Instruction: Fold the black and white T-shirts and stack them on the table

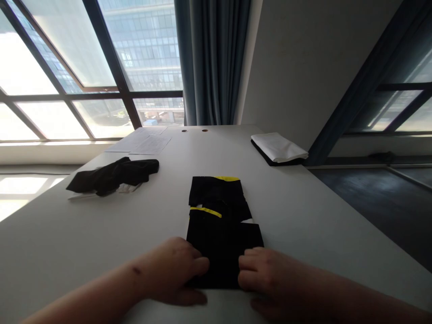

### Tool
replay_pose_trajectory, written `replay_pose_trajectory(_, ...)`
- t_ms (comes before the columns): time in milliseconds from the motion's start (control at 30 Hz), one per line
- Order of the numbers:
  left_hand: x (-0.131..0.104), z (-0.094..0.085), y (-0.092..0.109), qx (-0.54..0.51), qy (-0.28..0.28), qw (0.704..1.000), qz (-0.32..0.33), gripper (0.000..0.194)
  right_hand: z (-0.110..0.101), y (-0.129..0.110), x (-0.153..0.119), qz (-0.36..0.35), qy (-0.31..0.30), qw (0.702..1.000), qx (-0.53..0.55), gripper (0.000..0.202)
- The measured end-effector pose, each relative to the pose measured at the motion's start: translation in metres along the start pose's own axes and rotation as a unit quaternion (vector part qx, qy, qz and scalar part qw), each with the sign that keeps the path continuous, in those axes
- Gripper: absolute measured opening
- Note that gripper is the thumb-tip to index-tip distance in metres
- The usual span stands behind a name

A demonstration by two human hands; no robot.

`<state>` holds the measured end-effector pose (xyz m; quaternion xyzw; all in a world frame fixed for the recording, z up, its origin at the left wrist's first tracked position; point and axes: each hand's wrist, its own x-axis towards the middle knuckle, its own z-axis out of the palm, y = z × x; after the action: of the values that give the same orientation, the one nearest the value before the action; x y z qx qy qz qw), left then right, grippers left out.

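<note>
Black cloth [224,252]: lying on the near middle of the white table [290,198], folded into a long narrow stack, its long direction running away from the person. Yellow strip [207,211] crosses its left half partway up; yellow patch [227,178] at the far edge, right part. Small white bits show at both sides. Outline uneven at mid-length on the right; near edge roughly straight. Left hand [177,270]: on the cloth's near left part, fingers bent, a digit extended below beside the near edge. Right hand [261,270]: on the near right part, fingers curled together over the side, thumb lower and blurred. Whether either hand pinches fabric: cannot tell. Hands apart, 1 per side, dark fabric between them. Farther left: crumpled dark garment [118,174], some white material beneath it, well apart from the cloth. Beyond it, papers [145,143] flat at the far left corner, printed content too small to read. Far right: folded white cloth [280,147] on top of a black piece [270,160], near the table edge. At the far end, 2 round holes in the tabletop. Behind: blue curtain [212,63], window [151,45] at left, grey wall [297,63] at right.
</note>
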<state>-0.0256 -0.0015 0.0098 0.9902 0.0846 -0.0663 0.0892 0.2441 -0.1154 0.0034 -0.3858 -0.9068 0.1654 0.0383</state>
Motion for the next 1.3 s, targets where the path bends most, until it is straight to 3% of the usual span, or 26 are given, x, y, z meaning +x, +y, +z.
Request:
replay_pose_trajectory(133,-0.003,0.001,0.005,0.043,0.002,0.998,-0.045,0.013,0.006,0.01,0.002,0.073,0.045,0.995,-0.048,0.032)
replay_pose_trajectory(300,-0.003,0.002,-0.001,0.063,0.054,0.995,-0.049,0.03,0.002,0.028,-0.005,0.129,0.081,0.987,-0.058,0.048)
replay_pose_trajectory(500,-0.007,0.001,-0.001,0.023,0.089,0.986,-0.137,0.056,-0.008,0.04,-0.01,0.144,0.132,0.98,0.037,0.033)
replay_pose_trajectory(667,-0.002,0.001,-0.007,0.008,0.09,0.981,-0.171,0.038,-0.011,0.048,-0.01,0.167,0.185,0.958,0.141,0.035)
replay_pose_trajectory(733,-0.002,0.002,-0.011,-0.021,0.12,0.973,-0.196,0.031,-0.011,0.05,-0.01,0.182,0.203,0.944,0.185,0.029)
replay_pose_trajectory(833,-0.004,0.003,-0.014,-0.052,0.21,0.95,-0.223,0.022,-0.011,0.053,-0.009,0.212,0.231,0.921,0.23,0.026)
replay_pose_trajectory(1000,-0.008,0.001,-0.019,-0.065,0.353,0.912,-0.198,0.024,-0.016,0.055,-0.013,0.217,0.25,0.908,0.256,0.033)
replay_pose_trajectory(1200,-0.022,0.011,-0.01,-0.117,0.381,0.901,-0.173,0.022,-0.026,0.047,-0.022,0.168,0.265,0.892,0.325,0.048)
replay_pose_trajectory(1300,-0.03,0.012,0.001,-0.172,0.385,0.892,-0.163,0.022,-0.024,0.041,-0.024,0.164,0.247,0.851,0.433,0.054)
